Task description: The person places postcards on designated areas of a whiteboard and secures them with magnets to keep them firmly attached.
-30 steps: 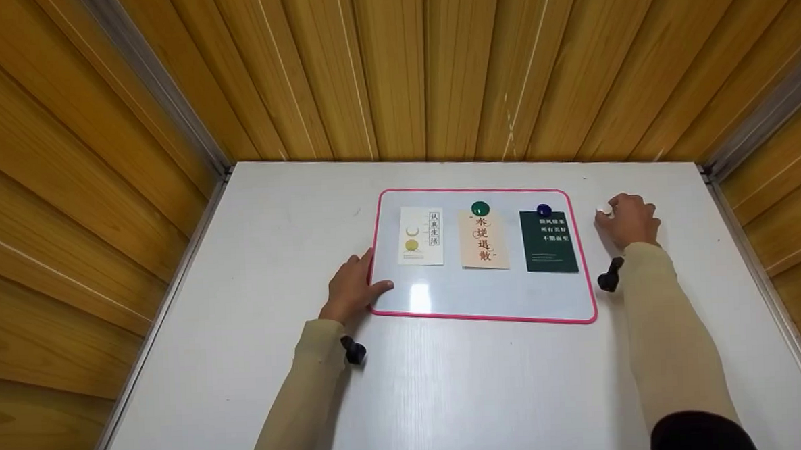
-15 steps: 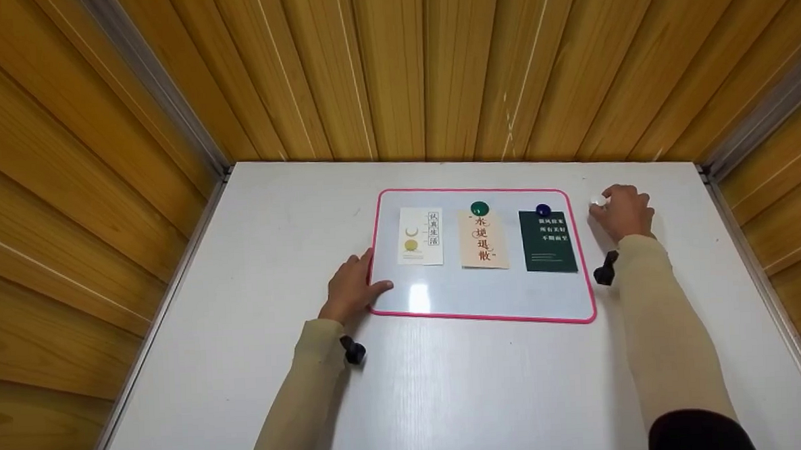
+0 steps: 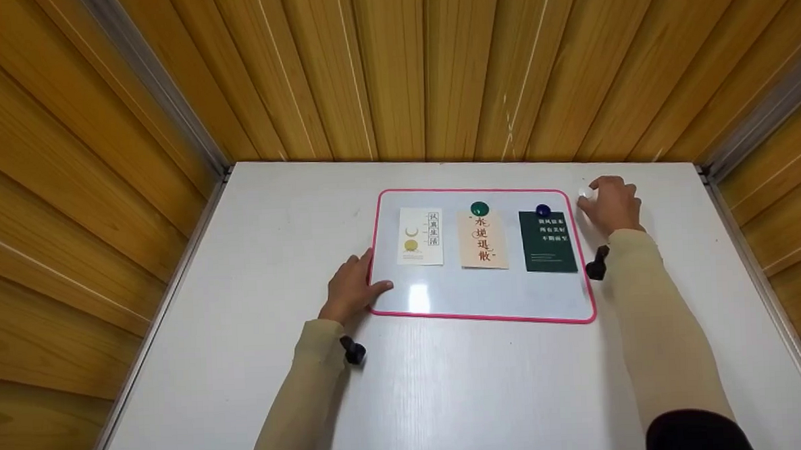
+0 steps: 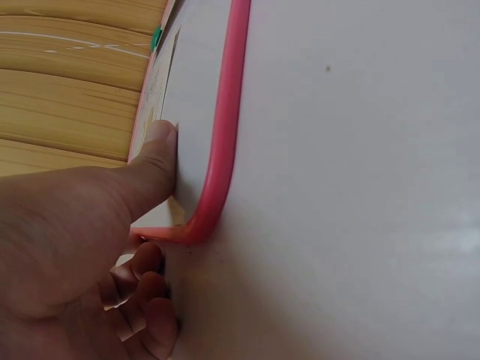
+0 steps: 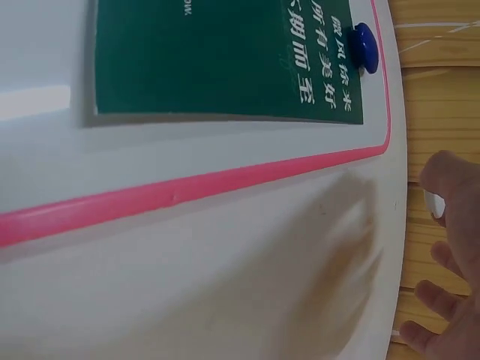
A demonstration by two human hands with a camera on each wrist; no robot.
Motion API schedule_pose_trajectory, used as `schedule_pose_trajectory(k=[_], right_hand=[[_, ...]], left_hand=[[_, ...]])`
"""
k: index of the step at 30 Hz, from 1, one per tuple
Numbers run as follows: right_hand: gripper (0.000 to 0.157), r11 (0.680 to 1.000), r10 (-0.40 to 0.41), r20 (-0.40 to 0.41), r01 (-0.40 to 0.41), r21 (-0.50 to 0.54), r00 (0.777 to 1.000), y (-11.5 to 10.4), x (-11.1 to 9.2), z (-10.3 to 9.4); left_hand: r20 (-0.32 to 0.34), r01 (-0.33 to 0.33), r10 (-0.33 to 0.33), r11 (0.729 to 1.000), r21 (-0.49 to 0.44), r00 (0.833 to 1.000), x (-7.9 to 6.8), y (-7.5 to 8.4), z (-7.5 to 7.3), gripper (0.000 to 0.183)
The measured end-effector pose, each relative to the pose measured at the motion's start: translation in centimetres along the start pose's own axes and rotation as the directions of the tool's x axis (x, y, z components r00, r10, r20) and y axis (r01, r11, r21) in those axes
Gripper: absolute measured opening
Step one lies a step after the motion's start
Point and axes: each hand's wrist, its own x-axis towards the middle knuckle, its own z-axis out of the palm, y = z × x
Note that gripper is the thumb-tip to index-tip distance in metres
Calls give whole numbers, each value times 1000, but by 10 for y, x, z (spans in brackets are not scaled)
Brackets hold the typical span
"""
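A whiteboard (image 3: 485, 299) with a pink frame lies on the white table. Its left edge is held by my left hand (image 3: 350, 288): the thumb lies over the board's face and the fingers press along the frame. Pinched between thumb and fingertip of my right hand (image 3: 612, 205) is a small white magnet (image 5: 434, 203), mostly covered, held off the board's upper right corner. On the board are a white card (image 3: 421, 236), a peach card (image 3: 484, 241) under a green magnet (image 3: 479, 209), and a dark green card (image 3: 549, 245) under a blue magnet (image 3: 542, 211).
The white table (image 3: 489, 390) extends around the board on every side. Wood-plank walls (image 3: 394, 70) stand behind it and at both sides, with grey metal strips in the corners.
My right hand has moved slightly left and away from me, along the board's right side, with the white magnet. The left hand and the board have stayed put.
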Motion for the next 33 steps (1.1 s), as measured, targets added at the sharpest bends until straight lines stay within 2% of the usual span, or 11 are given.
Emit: schedule_pose_trajectory(k=[10,23,33], right_hand=[[52,998,-62,-9,62,-23,998,-21,7,2],[50,995,-96,-5,96,6,995,-45,6,11],[50,993,-115,28,114,27,993,-62,9,18]], left_hand=[[1,11,-11,1000,-24,1000,0,-1,0,92],[-1,10,-10,1000,-11,1000,1,-1,2,91],[-10,10,-10,1000,-4,1000,2,-1,3,92]])
